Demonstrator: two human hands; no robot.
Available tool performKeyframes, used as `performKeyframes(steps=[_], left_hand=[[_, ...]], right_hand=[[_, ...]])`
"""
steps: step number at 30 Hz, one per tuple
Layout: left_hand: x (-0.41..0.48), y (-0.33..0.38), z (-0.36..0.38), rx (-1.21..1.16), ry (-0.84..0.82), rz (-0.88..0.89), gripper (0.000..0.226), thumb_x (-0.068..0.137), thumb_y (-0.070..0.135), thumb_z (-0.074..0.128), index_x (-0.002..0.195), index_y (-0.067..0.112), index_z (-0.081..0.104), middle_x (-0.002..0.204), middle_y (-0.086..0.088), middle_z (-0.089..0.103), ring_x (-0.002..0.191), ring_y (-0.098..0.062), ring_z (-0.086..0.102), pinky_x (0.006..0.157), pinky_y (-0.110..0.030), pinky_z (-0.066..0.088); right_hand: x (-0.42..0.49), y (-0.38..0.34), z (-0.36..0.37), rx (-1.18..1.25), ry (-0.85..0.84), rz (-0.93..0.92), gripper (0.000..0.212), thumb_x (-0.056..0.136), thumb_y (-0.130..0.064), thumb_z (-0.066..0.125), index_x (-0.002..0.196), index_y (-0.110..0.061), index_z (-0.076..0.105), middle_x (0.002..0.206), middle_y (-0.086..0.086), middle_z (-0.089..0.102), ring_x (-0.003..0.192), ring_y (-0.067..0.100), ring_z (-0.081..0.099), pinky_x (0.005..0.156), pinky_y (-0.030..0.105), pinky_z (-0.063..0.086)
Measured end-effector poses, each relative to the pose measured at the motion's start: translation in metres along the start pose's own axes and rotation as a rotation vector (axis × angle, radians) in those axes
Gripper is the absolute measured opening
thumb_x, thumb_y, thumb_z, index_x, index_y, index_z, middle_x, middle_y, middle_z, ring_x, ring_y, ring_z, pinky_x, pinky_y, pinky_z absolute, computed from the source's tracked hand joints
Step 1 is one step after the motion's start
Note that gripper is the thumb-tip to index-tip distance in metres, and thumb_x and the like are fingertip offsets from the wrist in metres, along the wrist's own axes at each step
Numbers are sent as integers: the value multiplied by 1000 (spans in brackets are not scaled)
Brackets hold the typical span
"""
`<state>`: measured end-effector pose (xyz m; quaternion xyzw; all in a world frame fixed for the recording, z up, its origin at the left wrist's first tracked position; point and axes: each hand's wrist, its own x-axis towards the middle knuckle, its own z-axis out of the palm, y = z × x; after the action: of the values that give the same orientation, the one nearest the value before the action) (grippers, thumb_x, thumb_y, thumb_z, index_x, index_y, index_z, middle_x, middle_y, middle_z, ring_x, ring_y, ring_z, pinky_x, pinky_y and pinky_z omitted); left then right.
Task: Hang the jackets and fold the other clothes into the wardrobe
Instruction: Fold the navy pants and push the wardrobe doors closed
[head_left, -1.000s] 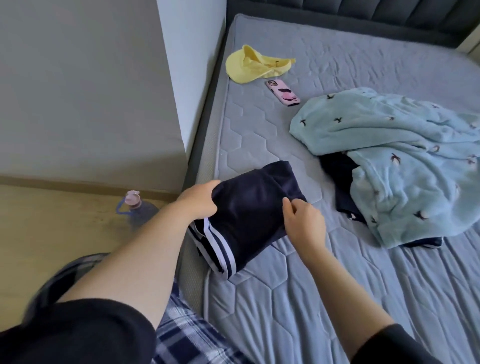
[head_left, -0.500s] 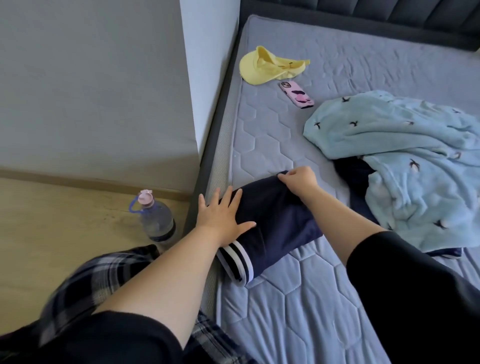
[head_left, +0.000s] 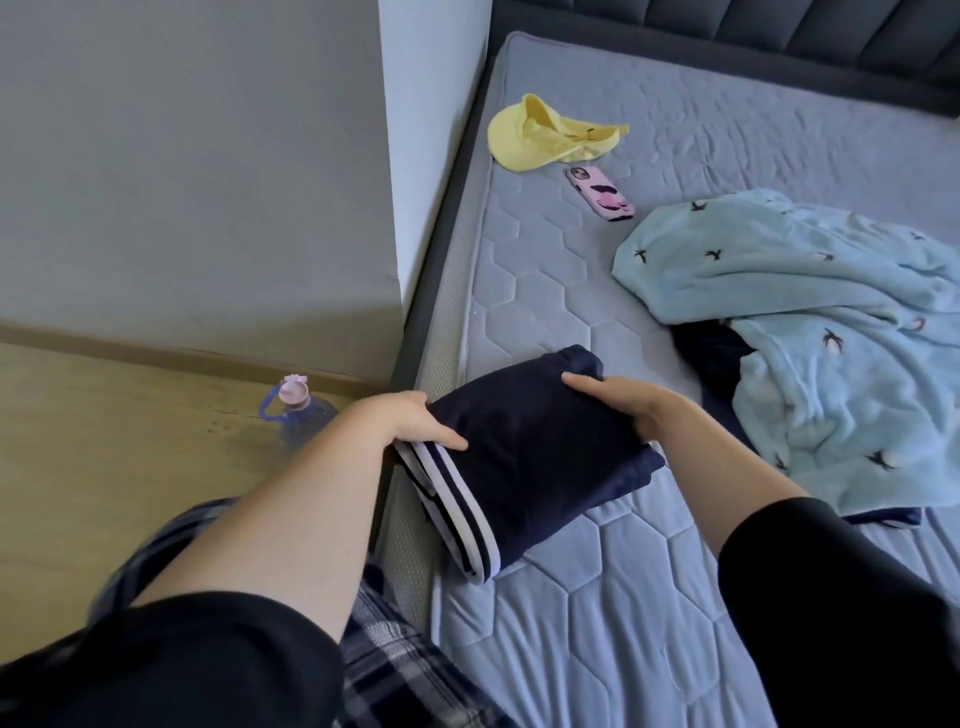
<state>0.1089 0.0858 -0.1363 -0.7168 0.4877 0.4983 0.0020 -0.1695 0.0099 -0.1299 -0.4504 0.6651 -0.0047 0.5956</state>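
Observation:
A folded navy garment (head_left: 530, 457) with white stripes along one edge lies near the left edge of the grey quilted mattress (head_left: 545, 291). My left hand (head_left: 410, 421) grips its left side, thumb on top and fingers tucked underneath. On the garment's right side my right hand (head_left: 631, 405) holds it, the thumb lying across the top and the fingers under the fold. A crumpled light blue garment (head_left: 810, 332) with small bird prints lies to the right, with a dark garment (head_left: 711, 358) partly hidden under it.
A yellow cap (head_left: 540, 132) and a pink phone (head_left: 600, 193) lie further up the mattress. A water bottle (head_left: 297, 415) with a pink lid stands on the wooden floor by the bed frame. A grey wall (head_left: 197, 166) rises to the left.
My left hand went from lying flat on the garment to gripping its left edge. My right hand moved from the far corner to the right side and took hold.

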Motion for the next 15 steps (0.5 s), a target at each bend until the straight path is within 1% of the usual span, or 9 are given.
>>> performKeyframes(steps=[2, 4, 6, 8, 9, 10, 11, 13, 15], left_hand=[[4, -3, 3, -126, 60, 103, 63, 67, 29, 84, 121, 14, 56, 117, -2, 61, 104, -21, 59, 89, -30, 47], [3, 2, 9, -289, 250, 218, 48, 67, 20, 83, 111, 19, 62, 112, -2, 64, 103, -20, 60, 80, -27, 46], [2, 15, 8, -475, 463, 321, 62, 70, 22, 80, 127, 22, 55, 126, 1, 58, 113, -17, 55, 89, -26, 43], [-1, 28, 3, -647, 532, 412, 78, 75, 25, 77, 142, 27, 39, 134, 4, 47, 117, -13, 49, 93, -27, 40], [-4, 33, 2, -630, 541, 447, 82, 76, 26, 76, 145, 28, 33, 135, 6, 44, 116, -11, 47, 91, -26, 39], [-6, 36, 4, -538, 550, 461, 83, 76, 26, 75, 146, 28, 31, 134, 5, 41, 115, -11, 46, 90, -25, 38], [-8, 37, 8, -422, 554, 448, 80, 76, 26, 75, 144, 25, 33, 133, 3, 42, 114, -13, 47, 89, -26, 38], [-8, 34, 18, -273, 518, 375, 67, 77, 31, 75, 135, 20, 42, 120, 0, 50, 104, -16, 52, 83, -27, 39], [-5, 29, 26, -284, 419, 297, 49, 78, 37, 74, 116, 16, 51, 106, 2, 59, 93, -16, 57, 73, -28, 42]], right_hand=[[-3, 7, 1, -32, -70, -4, 51, 69, -63, 71, 104, -27, 63, 103, -2, 69, 95, 16, 63, 71, 32, 49], [-3, 14, 1, 59, -25, -52, 42, 75, -49, 74, 106, -21, 65, 96, 2, 74, 87, 15, 67, 67, 30, 50], [-6, 19, -2, 276, 85, -97, 43, 73, -39, 78, 106, -15, 66, 88, 4, 75, 80, 17, 70, 62, 28, 51], [-6, 25, -9, 507, 137, -115, 45, 70, -39, 80, 105, -13, 67, 92, 7, 75, 81, 22, 72, 62, 27, 53], [-8, 27, -10, 567, 160, -121, 47, 70, -40, 80, 107, -13, 66, 95, 7, 75, 84, 23, 72, 64, 28, 53], [-10, 28, -10, 558, 208, -131, 52, 71, -40, 80, 111, -13, 64, 99, 7, 73, 87, 24, 70, 68, 29, 53], [-11, 28, -10, 470, 291, -137, 58, 72, -40, 80, 118, -12, 59, 105, 8, 70, 92, 23, 67, 73, 30, 51], [-7, 30, -5, 151, 537, -154, 73, 75, -36, 79, 132, -7, 42, 123, 12, 56, 109, 27, 56, 85, 33, 46], [-11, 27, 4, -169, 784, -204, 84, 79, -34, 74, 142, -5, 26, 142, 17, 38, 130, 34, 38, 104, 40, 35]])
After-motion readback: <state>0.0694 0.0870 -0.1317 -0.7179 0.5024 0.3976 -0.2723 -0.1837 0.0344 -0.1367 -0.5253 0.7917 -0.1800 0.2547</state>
